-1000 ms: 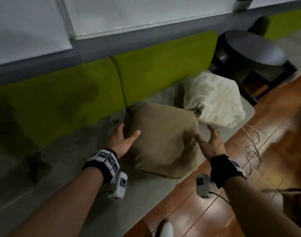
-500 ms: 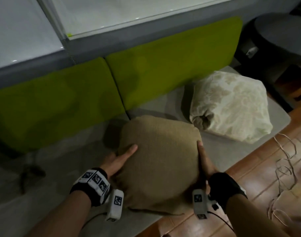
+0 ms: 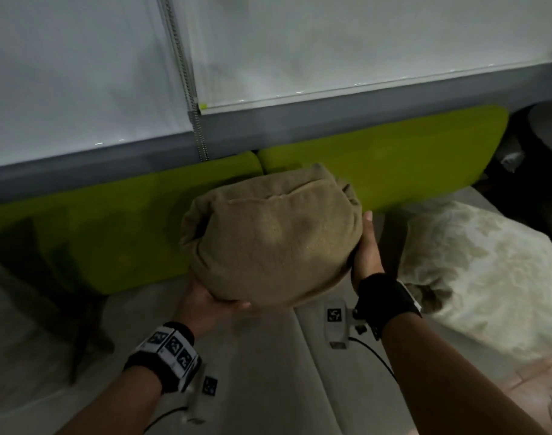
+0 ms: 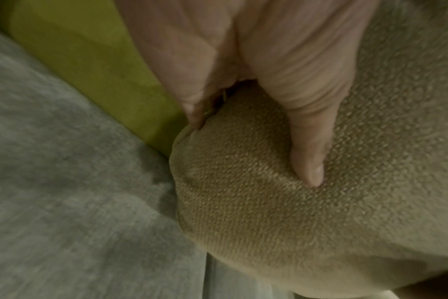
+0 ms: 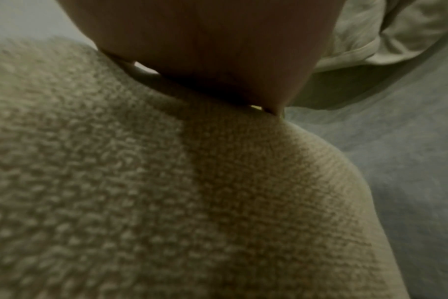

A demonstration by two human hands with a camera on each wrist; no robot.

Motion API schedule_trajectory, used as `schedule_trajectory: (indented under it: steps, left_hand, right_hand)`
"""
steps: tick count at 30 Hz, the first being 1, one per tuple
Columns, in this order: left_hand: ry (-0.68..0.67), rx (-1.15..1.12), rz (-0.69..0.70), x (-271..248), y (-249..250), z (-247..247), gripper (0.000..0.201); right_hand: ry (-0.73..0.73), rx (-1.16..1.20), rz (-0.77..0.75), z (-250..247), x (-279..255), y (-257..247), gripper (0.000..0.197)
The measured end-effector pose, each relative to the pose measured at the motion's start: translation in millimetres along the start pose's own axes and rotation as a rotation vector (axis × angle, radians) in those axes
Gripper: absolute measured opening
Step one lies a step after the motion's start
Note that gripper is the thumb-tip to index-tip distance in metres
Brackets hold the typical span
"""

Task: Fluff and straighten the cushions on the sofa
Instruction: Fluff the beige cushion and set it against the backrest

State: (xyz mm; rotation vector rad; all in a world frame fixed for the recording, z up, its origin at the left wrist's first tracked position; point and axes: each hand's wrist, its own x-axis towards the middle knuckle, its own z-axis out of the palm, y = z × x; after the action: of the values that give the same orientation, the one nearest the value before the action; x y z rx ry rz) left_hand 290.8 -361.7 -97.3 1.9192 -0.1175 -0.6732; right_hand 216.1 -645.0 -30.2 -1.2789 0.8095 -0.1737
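Note:
I hold a tan cushion [image 3: 268, 240] in the air above the grey sofa seat [image 3: 268, 372], in front of the green backrest [image 3: 394, 164], bunched into a rounded lump. My left hand [image 3: 205, 299] grips its lower left corner from below. In the left wrist view the thumb [image 4: 307, 161] presses into the weave of the tan cushion [image 4: 269, 222] while the fingers go behind the corner. My right hand [image 3: 367, 255] clasps the right side, thumb pointing up, fingers hidden behind. In the right wrist view the palm [image 5: 205, 50] lies against the tan cushion [image 5: 166, 192].
A cream patterned cushion [image 3: 481, 277] lies slumped on the seat just right of my right hand. A blind chain [image 3: 186, 89] hangs behind the backrest. A dark round table [image 3: 547, 127] stands at the far right, with wooden floor [image 3: 538, 381] at the lower right.
The tan cushion has come up off the seat, from lying flat to held upright and bunched between both hands. My left hand slid under its lower corner.

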Motion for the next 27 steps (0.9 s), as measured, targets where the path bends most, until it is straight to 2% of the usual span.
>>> schedule_trajectory:
  steps: [2,4,5,7,9,10,11,14,15,17,18,21,22,24,27]
  left_hand:
    - [0.001,0.009,0.001,13,-11,5,0.133]
    - [0.013,0.014,0.000,25,-21,10,0.144]
    - [0.028,0.006,-0.015,30,-25,12,0.151]
    - [0.056,-0.029,-0.029,37,-25,15,0.154]
    - [0.074,-0.088,-0.028,40,-23,16,0.140]
    - [0.082,-0.130,-0.032,39,-25,15,0.133]
    - [0.081,-0.175,-0.034,36,-25,13,0.129]
    - [0.096,-0.208,-0.085,28,-28,9,0.126]
    - [0.095,-0.184,-0.102,24,-22,10,0.118]
    - [0.141,-0.142,-0.085,19,-11,18,0.099]
    - [0.188,-0.152,-0.053,17,-4,24,0.095]
    - [0.365,-0.304,0.049,5,19,41,0.104]
    - [0.434,-0.303,0.108,0,27,45,0.107]
    - [0.494,-0.178,0.205,-4,40,52,0.118]
    - [0.467,0.216,0.190,4,55,59,0.140]
  right_hand:
    - [-0.033,-0.085,0.054,-1,20,10,0.125]
    - [-0.072,-0.166,0.127,-3,38,19,0.136]
    - [-0.079,-0.202,0.142,-3,43,21,0.134]
    - [-0.076,-0.233,0.141,-2,43,18,0.112]
    - [-0.093,-0.229,0.137,-6,49,18,0.088]
    - [-0.100,-0.222,0.133,-9,52,21,0.085]
    - [-0.115,-0.225,0.127,-11,54,20,0.087]
    - [-0.201,-0.383,0.146,-27,65,24,0.111]
    - [-0.250,-0.482,0.152,-34,70,23,0.106]
    - [-0.299,-0.653,0.088,-47,83,12,0.085]
    - [-0.280,-0.707,0.014,-52,88,2,0.077]
    - [-0.061,-0.651,-0.352,-62,89,-24,0.047]
    - [-0.035,-0.603,-0.459,-61,87,-29,0.038]
    - [-0.147,-0.622,-0.521,-56,91,-35,0.030]
    - [-0.396,-0.881,-0.431,-38,112,-46,0.035]
